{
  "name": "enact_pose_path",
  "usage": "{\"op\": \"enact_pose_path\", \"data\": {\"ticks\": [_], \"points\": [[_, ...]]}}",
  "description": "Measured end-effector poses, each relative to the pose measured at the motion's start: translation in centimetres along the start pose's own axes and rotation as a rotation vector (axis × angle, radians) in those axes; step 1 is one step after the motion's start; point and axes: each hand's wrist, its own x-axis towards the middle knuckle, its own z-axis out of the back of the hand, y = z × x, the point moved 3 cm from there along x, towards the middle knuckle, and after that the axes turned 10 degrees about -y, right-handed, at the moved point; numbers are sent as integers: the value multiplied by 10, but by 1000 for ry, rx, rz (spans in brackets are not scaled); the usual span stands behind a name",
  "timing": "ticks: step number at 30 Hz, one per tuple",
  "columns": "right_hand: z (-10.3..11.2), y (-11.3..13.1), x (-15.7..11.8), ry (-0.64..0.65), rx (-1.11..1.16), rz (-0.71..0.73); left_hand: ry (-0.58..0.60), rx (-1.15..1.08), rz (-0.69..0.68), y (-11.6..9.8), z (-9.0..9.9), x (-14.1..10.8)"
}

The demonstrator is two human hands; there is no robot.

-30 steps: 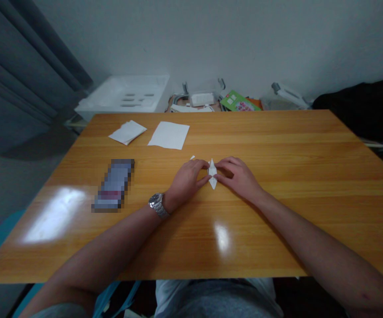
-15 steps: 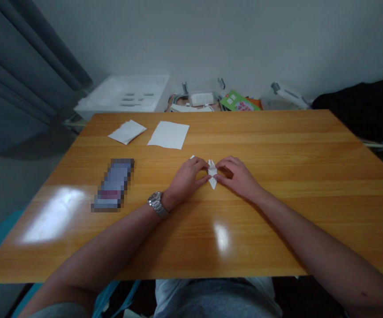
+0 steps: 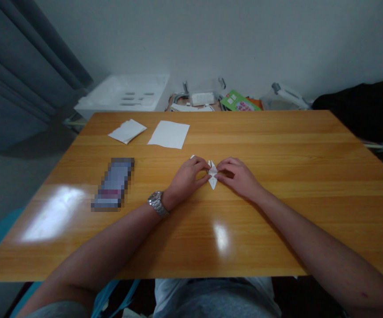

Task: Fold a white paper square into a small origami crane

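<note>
A small piece of folded white paper (image 3: 213, 180) lies on the wooden table between my two hands, its pointed end toward me and two narrow points at the far end. My left hand (image 3: 189, 177), with a metal watch (image 3: 158, 204) on its wrist, pinches the paper's left edge between thumb and fingers. On the other side, my right hand (image 3: 239, 176) holds the right edge in the same kind of pinch. My fingertips cover parts of both edges. A white scrap, mostly hidden, peeks out behind my left hand.
A square white sheet (image 3: 169, 134) and a folded stack of white paper (image 3: 127, 131) lie at the table's back left. A blurred-out phone (image 3: 113, 183) rests left of my hands. Behind the table (image 3: 277, 247) are a white foam box (image 3: 101, 99) and a green packet (image 3: 237, 101).
The folded paper's upper flaps have shifted slightly and its middle looks wider and more pointed. Both hands stay almost in the same place, still pinching it.
</note>
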Motion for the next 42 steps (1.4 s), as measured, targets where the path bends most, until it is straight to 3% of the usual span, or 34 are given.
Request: {"op": "enact_pose_path", "data": {"ticks": [11,19,36,42], "points": [[0,8,1,3,-14,65,23,27,-53,-1,0,-1],[2,4,-1,78,29,165,48,65,-50,-1,-3,-1],[3,5,-3,140,12,190,175,135,-112,-7,2,-4],[6,5,-4,173,-45,274,182,225,-241,-11,6,-5]]}}
